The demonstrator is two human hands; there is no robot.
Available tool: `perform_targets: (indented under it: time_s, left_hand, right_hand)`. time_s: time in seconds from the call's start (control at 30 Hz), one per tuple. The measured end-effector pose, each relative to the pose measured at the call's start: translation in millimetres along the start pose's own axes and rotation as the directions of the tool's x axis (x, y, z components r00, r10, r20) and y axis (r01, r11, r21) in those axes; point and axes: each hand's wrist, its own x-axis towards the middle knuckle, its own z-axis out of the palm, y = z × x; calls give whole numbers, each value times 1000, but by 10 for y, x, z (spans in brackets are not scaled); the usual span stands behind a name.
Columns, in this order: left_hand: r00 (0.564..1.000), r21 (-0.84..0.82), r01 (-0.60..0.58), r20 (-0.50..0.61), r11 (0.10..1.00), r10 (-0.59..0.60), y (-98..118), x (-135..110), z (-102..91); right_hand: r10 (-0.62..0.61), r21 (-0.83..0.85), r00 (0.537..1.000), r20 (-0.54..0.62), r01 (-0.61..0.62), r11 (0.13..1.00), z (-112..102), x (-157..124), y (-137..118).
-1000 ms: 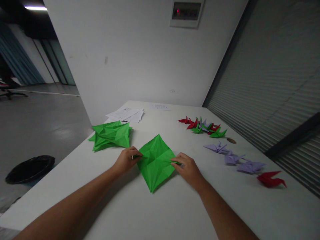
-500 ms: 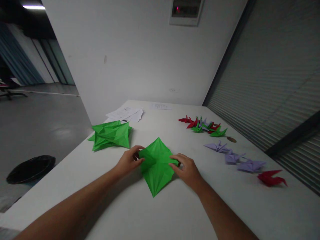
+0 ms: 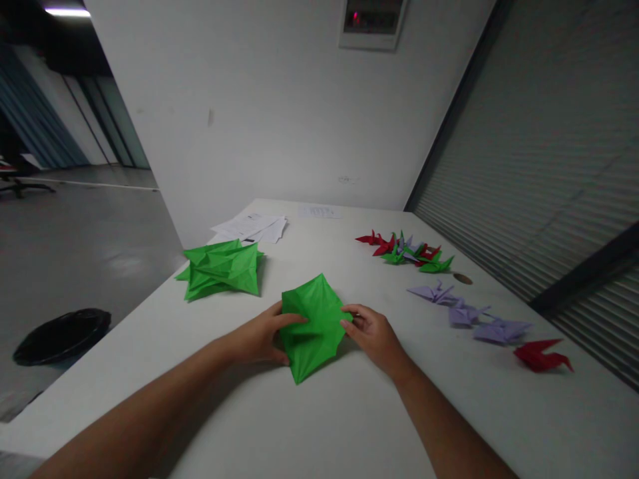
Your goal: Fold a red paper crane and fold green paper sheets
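Note:
A creased sheet of green origami paper (image 3: 317, 326) is between my two hands, just over the white table (image 3: 349, 426). At its left edge is my left hand (image 3: 267, 332), the index finger lying across the paper's face and the thumb below at the lower edge. My right hand (image 3: 369, 330) pinches the right corner between thumb and fingers. The parts of the left fingers behind the sheet are hidden. Beyond my left hand lies a pile of creased green papers (image 3: 222, 269).
Several folded purple cranes (image 3: 464, 313) and a red crane (image 3: 542, 356) line the right side. Farther back sits a cluster of red, green and purple cranes (image 3: 399, 249) near a brown disc (image 3: 462, 278). Printed sheets (image 3: 249, 227) lie back left; a black-lined bin (image 3: 62, 337) stands left of the table.
My left index finger has moved onto the paper's face and the left thumb has dropped lower. The green sheet has turned slightly, its bottom tip shifting left. My right hand keeps its pinch.

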Motion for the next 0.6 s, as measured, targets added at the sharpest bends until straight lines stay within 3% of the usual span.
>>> perform_targets:
  time_s: [0.23, 0.4, 0.6]
  left_hand:
    - [1000, 43, -17, 27, 999, 16, 63, 8, -8]
    - [1000, 38, 0, 22, 999, -1, 62, 4, -12]
    - [994, 65, -7, -111, 998, 14, 64, 28, 37]
  right_hand:
    - [107, 143, 994, 24, -110, 984, 3, -4, -15]
    - [111, 162, 994, 11, -112, 980, -6, 15, -12]
    - [118, 185, 993, -2, -115, 976, -2, 22, -6]
